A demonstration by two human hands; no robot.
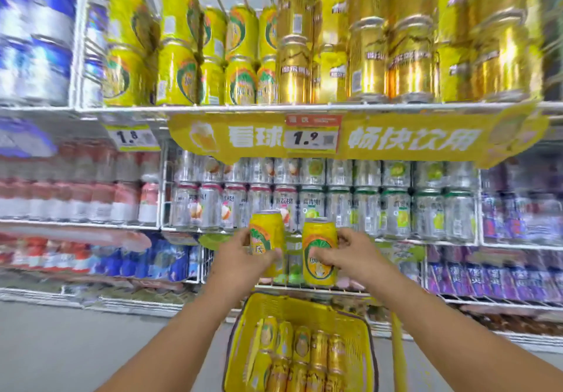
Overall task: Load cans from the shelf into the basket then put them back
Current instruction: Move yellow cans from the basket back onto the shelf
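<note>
Yellow plastic basket (240, 324) w/ slotted walls holds approx. ten metal cans (301, 358), yellow & gold. Left hand (243, 257) grips yellow can (265, 233); right hand (347, 251) grips second yellow can (320, 239), both upright above basket, below wire shelf (274, 107).

White wire shelving (213, 107) fills the view, its tiers packed with blue, pink, silver and purple drinks under bright, even light, a yellow banner (411, 140) with white lettering and price tags (311, 138) hanging from the upper tier's edge, above a plain grey floor (76, 346).
</note>
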